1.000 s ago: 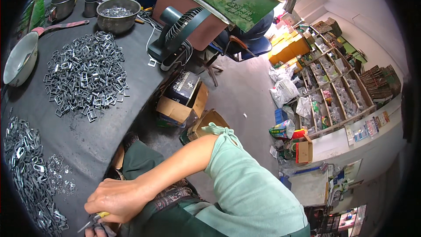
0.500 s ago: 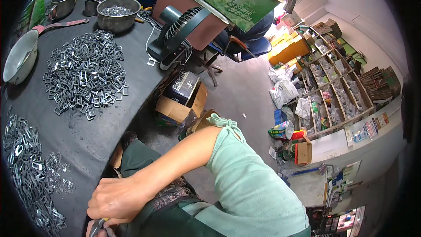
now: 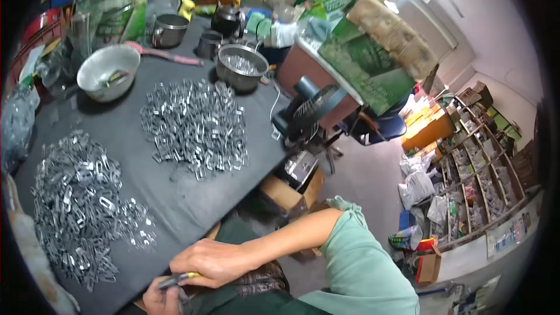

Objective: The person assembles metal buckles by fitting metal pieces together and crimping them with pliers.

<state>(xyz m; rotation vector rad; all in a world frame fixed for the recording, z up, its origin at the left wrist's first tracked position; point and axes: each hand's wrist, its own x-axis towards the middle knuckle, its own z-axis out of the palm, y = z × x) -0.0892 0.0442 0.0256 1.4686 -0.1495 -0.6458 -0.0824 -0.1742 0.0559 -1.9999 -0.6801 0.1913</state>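
Note:
My right hand (image 3: 213,261) is at the near edge of the black table (image 3: 175,198), closed around a slim tool with a yellow handle (image 3: 181,280). Just below it, my left hand (image 3: 156,300) has curled fingers at the tool's grey tip. The picture's lower edge cuts most of that hand off, so I cannot see what it holds. A wide heap of small metal clips (image 3: 79,198) lies to the left of both hands. Further back on the table is a second heap of clips (image 3: 195,125).
A pale bowl (image 3: 108,70) and a steel bowl of small parts (image 3: 242,67) stand at the back among cups and bags. A desk fan (image 3: 315,108) sits at the table's right edge, above cardboard boxes (image 3: 289,189). Shelves (image 3: 478,181) line the far right.
The view has swung so that more of the table and both heaps show. My hands stay together at the near table edge on the tool.

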